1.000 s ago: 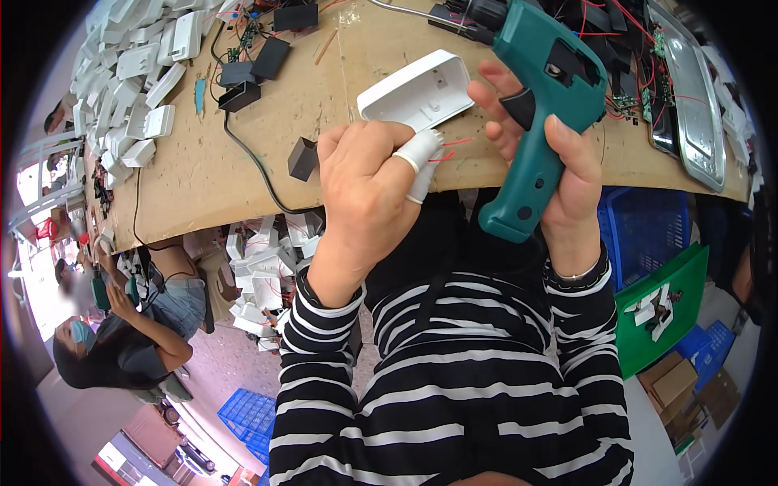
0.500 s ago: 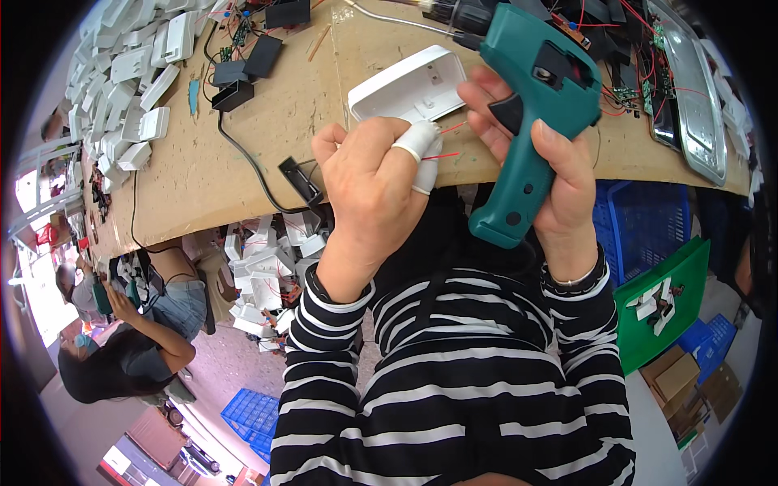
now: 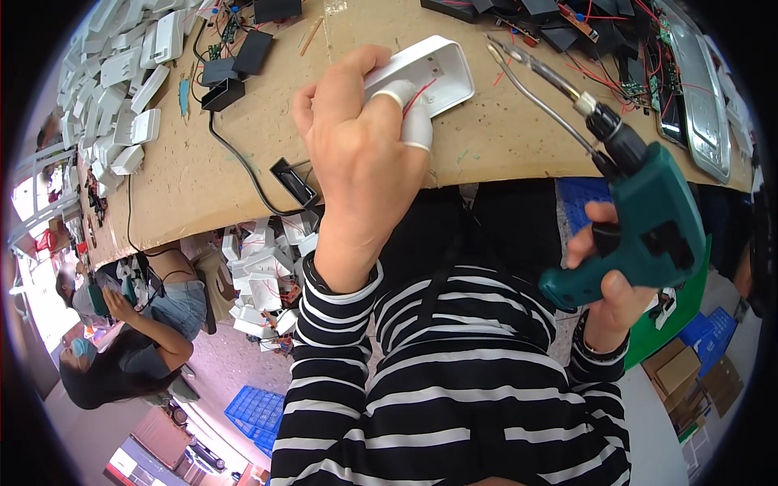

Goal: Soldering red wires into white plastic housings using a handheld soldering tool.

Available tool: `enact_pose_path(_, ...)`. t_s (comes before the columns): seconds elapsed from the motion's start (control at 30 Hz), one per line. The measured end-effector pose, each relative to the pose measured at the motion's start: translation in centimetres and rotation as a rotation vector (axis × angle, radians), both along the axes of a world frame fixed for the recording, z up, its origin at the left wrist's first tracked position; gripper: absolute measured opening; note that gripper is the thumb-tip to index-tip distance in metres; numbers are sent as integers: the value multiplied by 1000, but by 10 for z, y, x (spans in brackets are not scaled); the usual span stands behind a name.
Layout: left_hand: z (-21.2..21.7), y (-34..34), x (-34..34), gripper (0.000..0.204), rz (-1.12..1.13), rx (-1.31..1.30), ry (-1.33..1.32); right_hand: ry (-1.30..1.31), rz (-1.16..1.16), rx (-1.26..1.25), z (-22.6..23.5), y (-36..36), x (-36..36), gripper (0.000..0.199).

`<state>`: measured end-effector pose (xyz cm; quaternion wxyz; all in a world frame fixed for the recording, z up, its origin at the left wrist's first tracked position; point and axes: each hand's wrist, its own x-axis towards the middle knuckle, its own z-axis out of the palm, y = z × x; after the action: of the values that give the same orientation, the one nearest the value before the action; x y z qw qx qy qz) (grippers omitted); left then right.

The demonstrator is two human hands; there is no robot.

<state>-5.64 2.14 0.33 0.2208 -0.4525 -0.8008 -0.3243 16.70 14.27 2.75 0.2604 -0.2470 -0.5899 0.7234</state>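
Observation:
My left hand [image 3: 356, 146], white covers on its thumb and a finger, is closed at the left end of a white plastic housing [image 3: 458, 69]. Thin red wires [image 3: 421, 95] stick out from its pinched fingertips across the housing's open hollow; their other ends are hidden. Off to the right, my right hand [image 3: 620, 304] grips a dark green soldering gun [image 3: 660, 211] by the handle. Its tip and curved metal feed tube point up and left over the table, apart from the housing.
A small open black box [image 3: 293, 185] with a cable sits at the table edge by my left wrist. White housings [image 3: 126, 69] pile up at the far left. Black cases and red-wired boards [image 3: 567, 28] crowd the far right. Another person [image 3: 121, 356] works at the left.
The soldering gun has swung right and down, away from my left hand. My left hand has moved up with the red wires to the white housing.

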Motion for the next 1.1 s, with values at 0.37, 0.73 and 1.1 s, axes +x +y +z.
enact_pose_path(0.37, -2, 10, -1, 7, 58, -60, -44, -78, 36, 7, -3, -14, 5, 67)
enact_pose_path(0.73, 3, 14, 1, 4, 117, -121, 27, -67, 80, 58, -5, -9, 0, 66)
enact_pose_path(1.1, 2, 15, 1, 4, 106, -109, 18, -83, 59, 70, -7, -7, -11, 67)
